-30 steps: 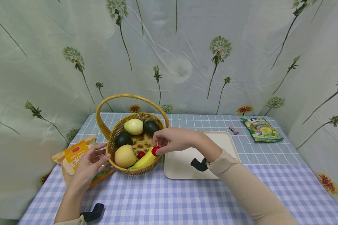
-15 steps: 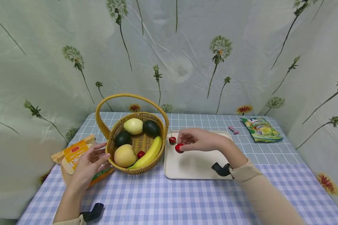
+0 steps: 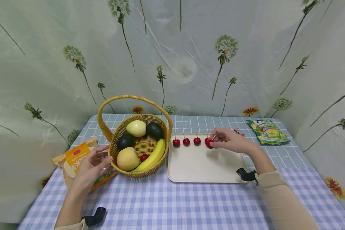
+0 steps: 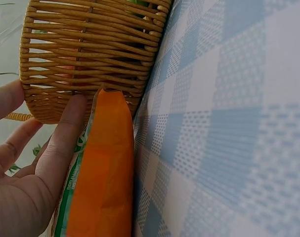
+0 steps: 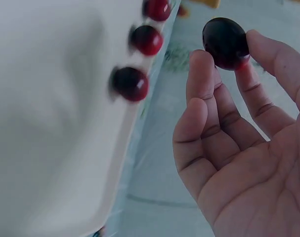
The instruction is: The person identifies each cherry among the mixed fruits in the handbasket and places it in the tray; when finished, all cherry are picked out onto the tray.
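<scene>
My right hand [image 3: 230, 140] pinches a red cherry [image 5: 225, 42] by its fingertips, above the far side of the cream tray [image 3: 189, 166]. Several cherries with stems stand in a row along that side, among them a cherry [image 3: 176, 142] at the left end and a cherry [image 5: 131, 84] near my right hand. My left hand [image 3: 90, 166] has its fingertips against the left side of the wicker basket [image 3: 141, 174], fingers loosely extended. Inside the basket are a banana [image 3: 153, 158], a peach-like fruit [image 3: 127, 158], a pale yellow fruit [image 3: 136, 128], two dark green fruits and one cherry [image 3: 143, 157].
An orange snack bag [image 3: 77, 156] lies under and beside my left hand, close to the basket. At the back right is a green packet [image 3: 268, 132], with a small pink wrapped candy [image 3: 239, 132] beyond my right hand. The basket's tall handle [image 3: 132, 96] arches over it.
My right hand has carried the cherry from over the basket's banana rightward to the far side of the tray, uncovering the row of cherries. My left hand stays at the basket.
</scene>
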Motion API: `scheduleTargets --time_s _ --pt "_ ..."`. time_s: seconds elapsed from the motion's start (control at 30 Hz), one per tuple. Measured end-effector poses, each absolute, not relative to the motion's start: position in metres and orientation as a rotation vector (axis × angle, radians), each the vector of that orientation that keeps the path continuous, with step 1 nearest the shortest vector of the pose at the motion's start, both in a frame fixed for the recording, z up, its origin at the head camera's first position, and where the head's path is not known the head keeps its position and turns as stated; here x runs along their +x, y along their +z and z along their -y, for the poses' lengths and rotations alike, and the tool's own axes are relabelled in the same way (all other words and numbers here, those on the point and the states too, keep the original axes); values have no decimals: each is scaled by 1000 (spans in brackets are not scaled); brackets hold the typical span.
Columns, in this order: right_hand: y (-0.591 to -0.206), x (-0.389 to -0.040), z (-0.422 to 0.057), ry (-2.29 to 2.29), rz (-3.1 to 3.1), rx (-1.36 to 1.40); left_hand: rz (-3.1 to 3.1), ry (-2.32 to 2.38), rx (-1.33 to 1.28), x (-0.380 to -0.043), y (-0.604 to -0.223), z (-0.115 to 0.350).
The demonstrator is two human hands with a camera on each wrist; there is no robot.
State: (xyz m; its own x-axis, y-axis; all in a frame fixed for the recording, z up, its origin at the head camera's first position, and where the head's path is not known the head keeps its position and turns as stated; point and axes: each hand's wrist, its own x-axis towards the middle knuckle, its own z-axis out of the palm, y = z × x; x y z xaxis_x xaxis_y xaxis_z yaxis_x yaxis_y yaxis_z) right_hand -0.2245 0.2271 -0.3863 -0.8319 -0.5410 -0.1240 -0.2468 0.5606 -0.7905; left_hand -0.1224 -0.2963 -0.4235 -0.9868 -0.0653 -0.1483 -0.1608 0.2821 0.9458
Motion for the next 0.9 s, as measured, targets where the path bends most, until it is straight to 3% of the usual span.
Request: scheduleTargets --time_s 0.43,0.9 --pt "-411 -230 -259 -1183 -2490 -474 -2461 1825 -202 -122 -425 296" --pt "-423 -242 -261 -1117 -2512 -382 -2454 1831 -209 -123 -426 296"
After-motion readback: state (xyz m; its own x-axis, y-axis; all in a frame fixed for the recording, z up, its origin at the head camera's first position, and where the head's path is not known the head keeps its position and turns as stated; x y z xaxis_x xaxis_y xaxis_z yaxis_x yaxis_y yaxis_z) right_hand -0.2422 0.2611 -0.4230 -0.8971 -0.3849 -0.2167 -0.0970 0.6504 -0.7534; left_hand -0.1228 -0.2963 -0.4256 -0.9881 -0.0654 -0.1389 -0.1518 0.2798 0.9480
